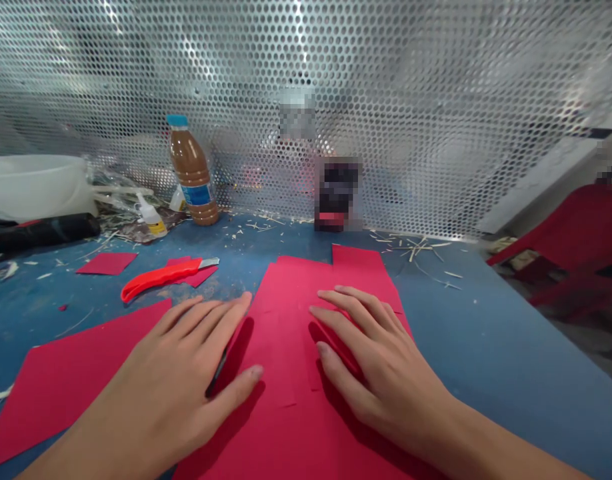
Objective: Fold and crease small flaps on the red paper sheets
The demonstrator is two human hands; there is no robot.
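Red card (291, 427) lies in front of me, with slits and overlapping flaps in its upper part. My left hand (186, 367) is at its left edge, fingers stretched out and thumb over the card. A thin dark object (217, 375) shows beneath that hand between thumb and forefinger; its kind is hidden. Over the right half of the card is my right hand (376, 353), fingers spread and holding nothing. Beyond my left fingertips rests a red-orange utility knife (166, 277), its blade out over small red card scraps (202, 276).
Another red sheet (76, 373) lies at left, with a red scrap (107, 263) beyond it. A brown-filled bottle (193, 173), a glue bottle (151, 217) and a white tub (36, 183) stand behind. Perforated metal (246, 80) backs the blue table (486, 347). A red chair (576, 233) is at right.
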